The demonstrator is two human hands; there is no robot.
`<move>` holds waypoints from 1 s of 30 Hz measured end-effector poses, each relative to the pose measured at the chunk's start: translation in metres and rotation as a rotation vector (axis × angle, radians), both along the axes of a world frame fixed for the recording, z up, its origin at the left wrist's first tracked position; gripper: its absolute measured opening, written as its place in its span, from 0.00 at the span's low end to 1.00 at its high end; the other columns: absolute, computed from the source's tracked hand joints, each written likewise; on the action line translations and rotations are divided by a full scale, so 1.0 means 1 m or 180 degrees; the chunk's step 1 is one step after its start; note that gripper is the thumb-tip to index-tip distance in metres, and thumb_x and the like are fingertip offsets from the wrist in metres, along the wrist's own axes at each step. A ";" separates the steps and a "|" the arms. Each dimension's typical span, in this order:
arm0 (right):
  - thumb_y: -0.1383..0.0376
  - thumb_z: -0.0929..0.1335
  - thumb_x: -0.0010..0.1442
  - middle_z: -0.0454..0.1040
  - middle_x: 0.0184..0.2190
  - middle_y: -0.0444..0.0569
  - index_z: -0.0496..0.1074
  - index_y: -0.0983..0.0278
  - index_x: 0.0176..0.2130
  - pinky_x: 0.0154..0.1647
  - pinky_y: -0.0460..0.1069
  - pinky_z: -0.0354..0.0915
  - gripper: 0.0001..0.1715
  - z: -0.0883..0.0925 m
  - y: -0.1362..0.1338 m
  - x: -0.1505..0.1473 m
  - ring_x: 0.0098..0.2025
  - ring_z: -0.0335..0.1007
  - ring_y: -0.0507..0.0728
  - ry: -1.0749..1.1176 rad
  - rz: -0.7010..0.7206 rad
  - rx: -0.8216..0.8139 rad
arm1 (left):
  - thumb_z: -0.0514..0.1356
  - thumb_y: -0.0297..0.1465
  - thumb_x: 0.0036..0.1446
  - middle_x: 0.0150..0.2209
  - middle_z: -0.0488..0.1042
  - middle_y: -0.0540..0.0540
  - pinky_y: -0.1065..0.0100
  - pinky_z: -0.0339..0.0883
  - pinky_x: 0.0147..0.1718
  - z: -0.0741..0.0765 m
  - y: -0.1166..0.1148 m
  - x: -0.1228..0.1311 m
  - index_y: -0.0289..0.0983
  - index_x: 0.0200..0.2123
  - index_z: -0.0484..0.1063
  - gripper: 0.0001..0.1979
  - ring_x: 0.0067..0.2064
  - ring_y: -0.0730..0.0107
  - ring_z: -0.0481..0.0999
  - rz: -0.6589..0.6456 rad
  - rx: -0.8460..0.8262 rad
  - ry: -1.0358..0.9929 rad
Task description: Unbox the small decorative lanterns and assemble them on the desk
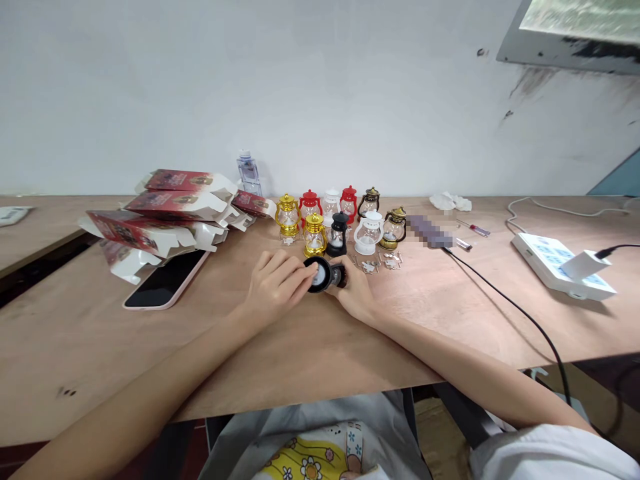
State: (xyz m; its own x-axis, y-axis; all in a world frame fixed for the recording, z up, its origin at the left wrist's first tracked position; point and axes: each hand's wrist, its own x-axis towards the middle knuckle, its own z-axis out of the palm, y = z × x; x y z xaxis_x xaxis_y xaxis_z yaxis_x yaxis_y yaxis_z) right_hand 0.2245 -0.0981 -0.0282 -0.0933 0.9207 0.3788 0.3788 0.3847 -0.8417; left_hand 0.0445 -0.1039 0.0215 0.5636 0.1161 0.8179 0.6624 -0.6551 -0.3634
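Observation:
Above the table's front part, a small black lantern [336, 275] lies on its side with its round base turned left, showing a pale disc. My right hand [357, 291] is closed around its upper part. My left hand [281, 283] has curled fingers, with the fingertips pinched at the base's rim and disc. Just behind stand a gold lantern [315, 239], another black lantern [338, 233] and a white lantern [369, 233]. More gold, red, white and bronze lanterns stand around them. Small metal pieces [370, 265] lie in front of the white lantern.
Red and white cardboard boxes [173, 200] are heaped at left, partly over a phone [167, 283]. A plastic bottle [249, 175] stands by the wall. To the right are a crumpled tissue [450, 201], a screwdriver [479, 230], a black cable [515, 303] and a power strip [560, 263].

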 end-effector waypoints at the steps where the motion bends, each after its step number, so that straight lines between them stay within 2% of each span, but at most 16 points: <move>1: 0.67 0.70 0.46 0.74 0.35 0.42 0.65 0.59 0.39 0.40 0.51 0.63 0.18 0.000 0.000 0.000 0.38 0.69 0.57 0.0034 0.0021 -0.0008 | 0.59 0.26 0.54 0.24 0.72 0.51 0.65 0.51 0.27 0.000 0.001 -0.001 0.38 0.32 0.71 0.02 0.27 0.72 0.65 -0.0051 -0.0024 0.0021; 5: 0.66 0.70 0.47 0.74 0.36 0.42 0.66 0.59 0.40 0.41 0.52 0.63 0.18 0.003 -0.001 0.000 0.37 0.69 0.56 0.0074 0.0068 0.0017 | 0.58 0.27 0.53 0.25 0.73 0.50 0.65 0.53 0.27 0.001 0.002 -0.003 0.38 0.34 0.72 0.05 0.27 0.71 0.66 -0.0189 -0.0112 0.0016; 9: 0.60 0.72 0.47 0.74 0.38 0.45 0.67 0.60 0.42 0.40 0.52 0.63 0.21 0.007 -0.004 -0.001 0.39 0.69 0.57 0.0101 0.0058 0.0008 | 0.57 0.30 0.54 0.27 0.72 0.48 0.65 0.54 0.28 0.000 0.006 -0.009 0.38 0.40 0.72 0.09 0.29 0.68 0.67 -0.0132 -0.0359 -0.0223; 12: 0.56 0.73 0.47 0.73 0.40 0.47 0.65 0.60 0.44 0.39 0.50 0.63 0.26 0.009 -0.006 -0.002 0.39 0.68 0.57 0.0248 -0.0065 0.0028 | 0.51 0.31 0.59 0.33 0.73 0.46 0.64 0.58 0.33 0.002 0.012 -0.015 0.37 0.46 0.69 0.14 0.35 0.67 0.69 -0.0068 -0.1033 -0.0754; 15: 0.53 0.72 0.47 0.72 0.37 0.46 0.64 0.61 0.42 0.36 0.49 0.63 0.26 0.010 -0.006 0.000 0.36 0.67 0.55 0.0435 -0.0176 0.0011 | 0.51 0.33 0.58 0.32 0.72 0.47 0.67 0.60 0.31 0.005 0.024 -0.023 0.36 0.39 0.69 0.11 0.32 0.69 0.69 0.0129 -0.1921 -0.1224; 17: 0.52 0.72 0.48 0.71 0.34 0.45 0.63 0.61 0.39 0.34 0.48 0.62 0.24 0.012 -0.006 0.001 0.34 0.66 0.54 0.0504 -0.0245 0.0020 | 0.52 0.34 0.56 0.27 0.72 0.49 0.69 0.58 0.26 0.005 0.033 -0.028 0.36 0.31 0.69 0.09 0.27 0.71 0.68 0.0298 -0.2742 -0.0960; 19: 0.52 0.71 0.48 0.69 0.32 0.44 0.63 0.61 0.37 0.33 0.48 0.62 0.22 0.015 -0.005 0.003 0.33 0.64 0.54 0.0613 -0.0359 0.0088 | 0.54 0.35 0.53 0.24 0.72 0.50 0.70 0.57 0.24 0.003 0.039 -0.031 0.36 0.26 0.68 0.09 0.25 0.71 0.67 0.0447 -0.3548 -0.0282; 21: 0.53 0.71 0.48 0.69 0.32 0.44 0.64 0.61 0.36 0.34 0.48 0.63 0.21 0.018 -0.004 0.004 0.34 0.64 0.54 0.0861 -0.0418 0.0194 | 0.56 0.37 0.51 0.23 0.72 0.49 0.69 0.56 0.24 0.001 0.042 -0.032 0.37 0.24 0.69 0.10 0.25 0.69 0.68 0.0608 -0.3979 0.0320; 25: 0.54 0.70 0.49 0.69 0.32 0.44 0.65 0.61 0.35 0.38 0.49 0.64 0.17 0.021 -0.002 0.006 0.36 0.65 0.54 0.1324 -0.0217 0.0295 | 0.59 0.40 0.48 0.25 0.74 0.49 0.69 0.53 0.22 0.000 0.040 -0.035 0.38 0.24 0.69 0.12 0.25 0.68 0.69 0.0765 -0.4146 0.0708; 30: 0.54 0.69 0.52 0.70 0.33 0.45 0.68 0.62 0.36 0.39 0.49 0.63 0.16 0.017 -0.002 0.007 0.37 0.65 0.54 0.1305 -0.0178 0.0442 | 0.59 0.38 0.48 0.28 0.75 0.49 0.70 0.54 0.24 0.002 0.044 -0.045 0.39 0.29 0.73 0.09 0.30 0.67 0.71 0.0983 -0.4209 0.1042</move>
